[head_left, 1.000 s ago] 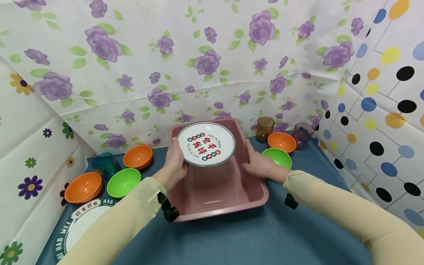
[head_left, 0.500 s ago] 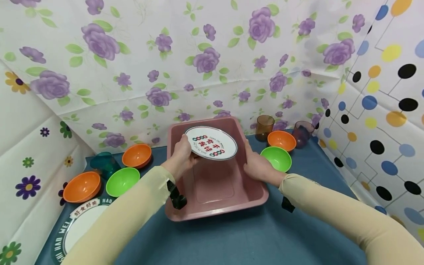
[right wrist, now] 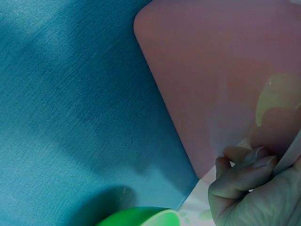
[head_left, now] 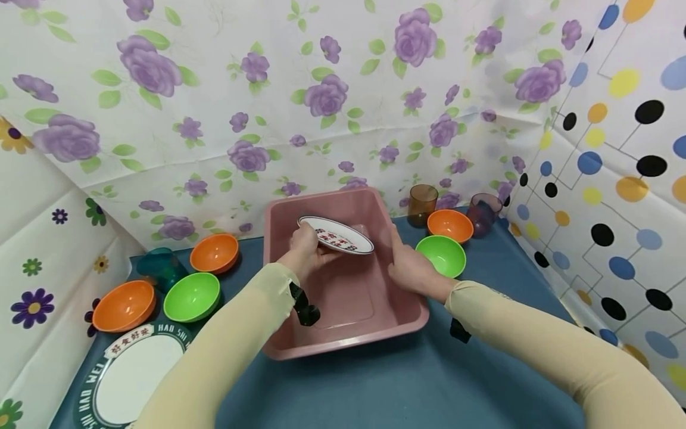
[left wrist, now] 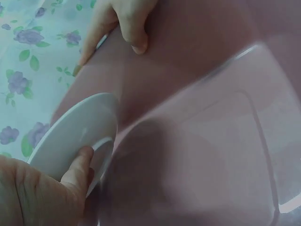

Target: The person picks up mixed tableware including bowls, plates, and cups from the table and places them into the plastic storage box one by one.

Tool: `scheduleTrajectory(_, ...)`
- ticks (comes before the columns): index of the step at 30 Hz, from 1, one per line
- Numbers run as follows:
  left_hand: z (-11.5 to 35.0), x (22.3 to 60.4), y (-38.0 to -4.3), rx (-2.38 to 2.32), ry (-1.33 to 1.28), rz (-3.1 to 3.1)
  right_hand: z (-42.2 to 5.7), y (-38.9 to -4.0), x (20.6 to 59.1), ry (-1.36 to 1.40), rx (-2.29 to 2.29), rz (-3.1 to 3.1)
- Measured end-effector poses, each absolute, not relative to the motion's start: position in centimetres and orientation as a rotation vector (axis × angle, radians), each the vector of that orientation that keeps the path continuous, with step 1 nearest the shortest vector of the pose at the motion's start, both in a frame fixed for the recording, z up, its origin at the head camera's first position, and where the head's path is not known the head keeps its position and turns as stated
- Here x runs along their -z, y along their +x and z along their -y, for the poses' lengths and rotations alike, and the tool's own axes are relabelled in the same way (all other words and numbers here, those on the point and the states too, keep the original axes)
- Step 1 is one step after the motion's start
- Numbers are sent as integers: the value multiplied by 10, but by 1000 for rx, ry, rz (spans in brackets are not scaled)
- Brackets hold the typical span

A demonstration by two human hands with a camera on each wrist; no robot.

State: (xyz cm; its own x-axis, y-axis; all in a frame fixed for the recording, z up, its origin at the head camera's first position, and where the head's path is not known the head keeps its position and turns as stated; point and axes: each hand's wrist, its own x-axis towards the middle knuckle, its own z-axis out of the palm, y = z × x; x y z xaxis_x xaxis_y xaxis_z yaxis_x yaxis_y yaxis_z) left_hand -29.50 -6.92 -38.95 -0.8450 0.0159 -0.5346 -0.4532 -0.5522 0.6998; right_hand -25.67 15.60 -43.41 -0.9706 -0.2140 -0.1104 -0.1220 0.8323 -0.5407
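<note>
My left hand (head_left: pixel 305 253) pinches the left edge of a white plate (head_left: pixel 343 236) with red lettering. The plate is tilted, its right side lower, inside the upper part of a pink plastic basin (head_left: pixel 343 344). From the left wrist view, fingers press the plate's white underside (left wrist: pixel 77 125) near its foot ring. Over at the basin's right wall, my right hand (head_left: pixel 415 268) grips the rim, thumb inside. Curled fingers (right wrist: pixel 244 176) show against the outer wall in the right wrist view.
Left of the basin are two orange bowls (head_left: pixel 124 305), a green bowl (head_left: pixel 192 297), a teal cup (head_left: pixel 161 268) and a large green-rimmed plate (head_left: pixel 139 375). Right of it stand a green bowl (head_left: pixel 442 256), an orange bowl (head_left: pixel 450 225), a brown cup (head_left: pixel 422 205) and a purple cup (head_left: pixel 484 214).
My left hand has moved right and slightly down over the basin, tipping the plate from facing up toward me to a steeper slant. The right hand keeps its grip on the rim.
</note>
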Motion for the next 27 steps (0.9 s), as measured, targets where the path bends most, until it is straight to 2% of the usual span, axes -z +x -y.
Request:
scheduleTrajectory(11, 77, 403, -290, -2456, -639, -1383, -154, -258, 433, -235, 826, -2828)
scheduleTrajectory(27, 91, 414, -271, -2076, -590, -1648, -155, -256, 433, -236, 846, -2813)
